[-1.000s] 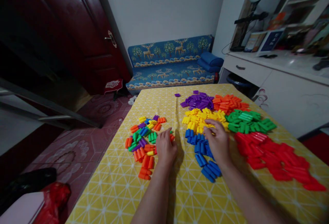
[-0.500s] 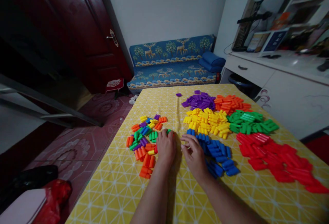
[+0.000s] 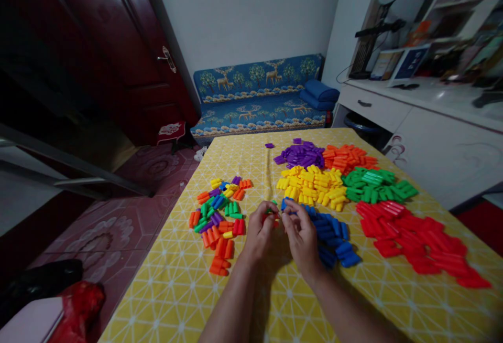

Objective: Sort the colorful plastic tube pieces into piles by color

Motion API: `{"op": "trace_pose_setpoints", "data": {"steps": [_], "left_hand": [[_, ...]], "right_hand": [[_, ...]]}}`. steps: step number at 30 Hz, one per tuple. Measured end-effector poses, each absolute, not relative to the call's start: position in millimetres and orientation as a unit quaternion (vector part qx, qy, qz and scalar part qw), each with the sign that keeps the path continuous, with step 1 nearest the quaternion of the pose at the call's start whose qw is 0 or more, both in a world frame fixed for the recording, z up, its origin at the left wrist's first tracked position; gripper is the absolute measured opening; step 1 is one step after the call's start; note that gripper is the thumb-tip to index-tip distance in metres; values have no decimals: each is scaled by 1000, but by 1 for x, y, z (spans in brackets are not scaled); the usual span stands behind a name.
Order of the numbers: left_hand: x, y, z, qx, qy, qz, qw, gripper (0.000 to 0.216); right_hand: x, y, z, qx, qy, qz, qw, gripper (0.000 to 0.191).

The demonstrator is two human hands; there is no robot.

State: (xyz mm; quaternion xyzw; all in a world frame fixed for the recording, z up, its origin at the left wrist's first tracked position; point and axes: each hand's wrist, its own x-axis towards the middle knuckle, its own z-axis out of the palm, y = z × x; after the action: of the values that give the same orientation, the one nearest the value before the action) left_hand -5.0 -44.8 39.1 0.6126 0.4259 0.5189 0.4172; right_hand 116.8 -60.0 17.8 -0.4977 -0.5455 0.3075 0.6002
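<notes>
My left hand (image 3: pixel 259 230) is curled over the middle of the table, with a green and a red plastic building block (image 3: pixel 272 207) showing at its fingers. Close beside it, my right hand (image 3: pixel 302 235) has its thumb and fingers drawn together; whatever is between them is hidden. Blue blocks (image 3: pixel 330 230) lie just behind and right of my right hand. To the left is a mixed pile of blocks (image 3: pixel 216 212) in orange, green, purple, red, yellow and blue.
Sorted heaps lie on the right: purple (image 3: pixel 301 155), orange (image 3: pixel 349 158), yellow (image 3: pixel 312 185), green (image 3: pixel 377 184) and red (image 3: pixel 412 238). A yellow patterned cloth (image 3: pixel 176 290) covers the table. Behind it stands a blue sofa (image 3: pixel 255 104); a white cabinet (image 3: pixel 440 143) is at right.
My left hand has moved right, away from the mixed pile, with green and red showing at its fingers. My right hand has closed its fingers and the two hands now nearly meet.
</notes>
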Motion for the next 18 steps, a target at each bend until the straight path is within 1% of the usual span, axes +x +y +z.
{"op": "trace_pose_setpoints", "data": {"steps": [2, 7, 9, 12, 15, 18], "left_hand": [[-2, -47, 40, 597, 406, 523, 453, 13], [1, -49, 42, 528, 386, 520, 549, 17], [1, -49, 44, 497, 378, 527, 576, 20], [1, -48, 44, 476, 362, 543, 589, 25], [2, -48, 44, 468, 352, 541, 604, 27], [3, -44, 40, 439, 391, 534, 607, 34]], "right_hand": [[119, -59, 22, -495, -551, 317, 593, 34], [124, -55, 30, -458, -576, 338, 587, 24], [124, -53, 31, -447, -578, 358, 582, 25], [123, -54, 31, -439, -584, 393, 558, 27], [124, -56, 35, -437, -599, 403, 537, 26], [143, -48, 43, -473, -555, 393, 561, 28]]}}
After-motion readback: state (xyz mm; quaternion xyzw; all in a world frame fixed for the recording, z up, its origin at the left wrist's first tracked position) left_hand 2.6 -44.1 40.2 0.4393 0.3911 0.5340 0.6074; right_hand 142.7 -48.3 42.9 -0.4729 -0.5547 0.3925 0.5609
